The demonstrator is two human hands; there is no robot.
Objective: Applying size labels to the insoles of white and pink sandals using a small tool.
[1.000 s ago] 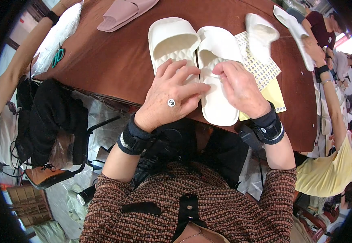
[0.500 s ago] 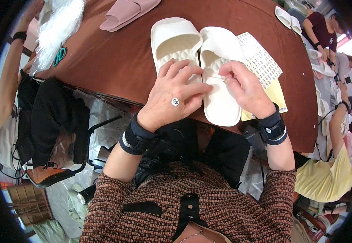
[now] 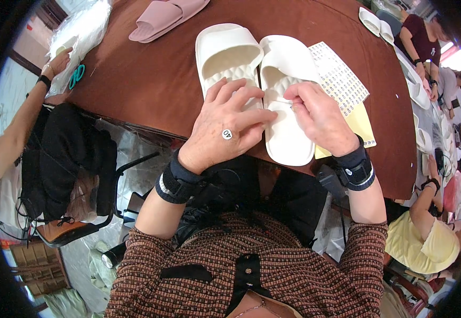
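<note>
Co-worker's hand (image 3: 57,62) has dropped to the desk's (image 3: 145,85) left edge. At its near edge, my left hand (image 3: 224,124), loosely spread, should steady the slippers (image 3: 290,139) while my right hand (image 3: 321,117) curls, grip unclear.

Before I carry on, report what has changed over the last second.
One white slipper has gone from above the white paper sticker sheet. The yellow-sleeved co-worker's arm has drawn back; the left co-worker's hand has moved nearer along the clear plastic. The person's left hand and right hand stay at the white moulded slippers.
</note>
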